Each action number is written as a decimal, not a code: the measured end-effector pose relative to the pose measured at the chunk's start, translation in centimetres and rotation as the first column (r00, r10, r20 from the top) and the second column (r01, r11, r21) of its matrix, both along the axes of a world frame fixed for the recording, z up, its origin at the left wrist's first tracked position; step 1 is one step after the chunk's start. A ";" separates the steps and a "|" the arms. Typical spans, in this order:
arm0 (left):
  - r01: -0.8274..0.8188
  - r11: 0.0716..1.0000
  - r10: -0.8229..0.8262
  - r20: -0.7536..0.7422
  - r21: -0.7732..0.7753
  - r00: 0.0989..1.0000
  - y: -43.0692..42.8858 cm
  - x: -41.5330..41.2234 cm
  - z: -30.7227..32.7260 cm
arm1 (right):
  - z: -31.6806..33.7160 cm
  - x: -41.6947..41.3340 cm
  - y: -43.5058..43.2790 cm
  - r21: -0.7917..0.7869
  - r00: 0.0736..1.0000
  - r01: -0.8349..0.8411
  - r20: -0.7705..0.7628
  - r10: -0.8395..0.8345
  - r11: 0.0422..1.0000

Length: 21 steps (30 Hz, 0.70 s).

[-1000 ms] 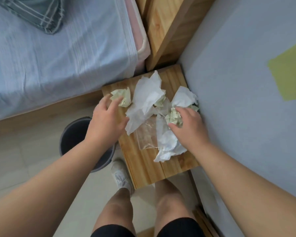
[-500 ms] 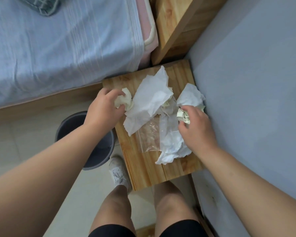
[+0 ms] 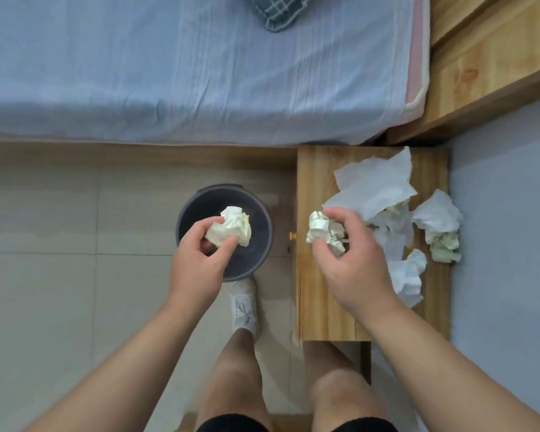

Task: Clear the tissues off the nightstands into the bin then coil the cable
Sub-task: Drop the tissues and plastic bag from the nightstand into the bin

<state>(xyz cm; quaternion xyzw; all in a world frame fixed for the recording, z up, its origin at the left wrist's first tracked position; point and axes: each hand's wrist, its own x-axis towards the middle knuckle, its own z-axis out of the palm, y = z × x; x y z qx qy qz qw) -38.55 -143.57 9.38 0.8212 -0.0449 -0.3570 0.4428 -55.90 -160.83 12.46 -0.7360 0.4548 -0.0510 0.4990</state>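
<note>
My left hand (image 3: 200, 263) pinches crumpled tissue (image 3: 231, 226) directly over bin (image 3: 256, 251). My right hand (image 3: 353, 266) grips second wad (image 3: 323, 233) above nightstand (image 3: 321, 310) edge, bin to its left. More tissues (image 3: 378, 185) lie just beyond right hand. Risk: right wad released early lands on floor (image 3: 44, 291) beside bin. No cable in view. No readable writing.

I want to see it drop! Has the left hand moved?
Yes. The left hand carried its tissue ball leftward off the nightstand, and now holds it over the bin.
</note>
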 end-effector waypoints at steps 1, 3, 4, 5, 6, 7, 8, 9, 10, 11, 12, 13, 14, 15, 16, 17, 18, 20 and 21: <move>-0.058 0.998 0.059 -0.033 0.038 0.998 2.0 0.2 -0.8 | -0.8 1.4 1.3 0.012 0.999 -0.032 -0.006 0.032 0.999; -0.149 0.983 0.157 -0.073 0.111 0.985 5.5 0.7 -2.5 | -2.8 3.6 3.7 0.045 0.998 -0.070 -0.002 0.070 0.997; -0.180 0.974 0.192 -0.082 0.136 0.978 6.9 0.8 -3.4 | -3.8 4.4 4.7 0.062 0.996 -0.083 -0.008 0.084 0.995; -0.205 0.967 0.219 -0.087 0.148 0.972 8.0 1.0 -4.2 | -4.8 5.1 5.5 0.072 0.995 -0.097 -0.025 0.099 0.993; -0.225 0.963 0.240 -0.090 0.151 0.967 8.9 1.2 -4.9 | -5.8 5.7 6.2 0.074 0.992 -0.113 -0.049 0.117 0.991; -0.241 0.959 0.257 -0.095 0.148 0.962 9.6 1.3 -5.7 | -6.8 6.2 6.8 0.071 0.988 -0.128 -0.074 0.133 0.989; -0.256 0.957 0.271 -0.103 0.140 0.957 10.2 1.5 -6.5 | -7.7 6.7 7.2 0.065 0.984 -0.144 -0.098 0.150 0.987; -0.268 0.955 0.283 -0.115 0.126 0.952 10.6 1.6 -7.3 | -8.6 7.1 7.6 0.068 0.978 -0.161 -0.120 0.168 0.985; -0.275 0.955 0.289 -0.128 0.114 0.949 10.9 1.7 -7.9 | -9.4 7.4 7.9 0.086 0.973 -0.174 -0.139 0.185 0.981; -0.272 0.957 0.285 -0.141 0.105 0.948 11.1 1.8 -8.4 | -10.1 7.6 8.1 0.117 0.968 -0.178 -0.157 0.195 0.977; -0.256 0.962 0.269 -0.152 0.097 0.951 11.2 1.8 -8.8 | -10.6 7.7 8.3 0.148 0.964 -0.174 -0.174 0.199 0.974; -0.233 0.968 0.245 -0.160 0.093 0.956 11.3 1.7 -9.0 | -11.0 7.8 8.4 0.167 0.961 -0.167 -0.191 0.199 0.972; -0.213 0.972 0.227 -0.169 0.097 0.959 11.4 1.6 -9.0 | -11.1 7.7 8.5 0.169 0.958 -0.163 -0.208 0.197 0.972; -0.200 0.973 0.217 -0.175 0.113 0.960 11.4 1.6 -9.0 | -11.2 7.5 8.5 0.160 0.956 -0.160 -0.222 0.194 0.974; -0.190 0.973 0.212 -0.176 0.130 0.961 11.3 1.5 -8.9 | -11.0 7.2 8.4 0.151 0.956 -0.154 -0.227 0.186 0.976; -0.177 0.974 0.201 -0.175 0.143 0.964 11.1 1.4 -8.7 | -10.8 6.9 8.1 0.146 0.959 -0.142 -0.226 0.173 0.979; -0.161 0.976 0.186 -0.174 0.149 0.967 10.8 1.3 -8.4 | -10.5 6.4 7.9 0.145 0.962 -0.124 -0.226 0.155 0.982; -0.119 0.982 0.145 -0.175 0.148 0.974 9.7 0.8 -7.5 | -9.4 5.0 7.0 0.150 0.967 -0.077 -0.230 0.111 0.986; -0.101 0.984 0.127 -0.180 0.147 0.975 9.0 0.5 -7.0 | -8.7 4.2 6.4 0.152 0.970 -0.053 -0.229 0.087 0.987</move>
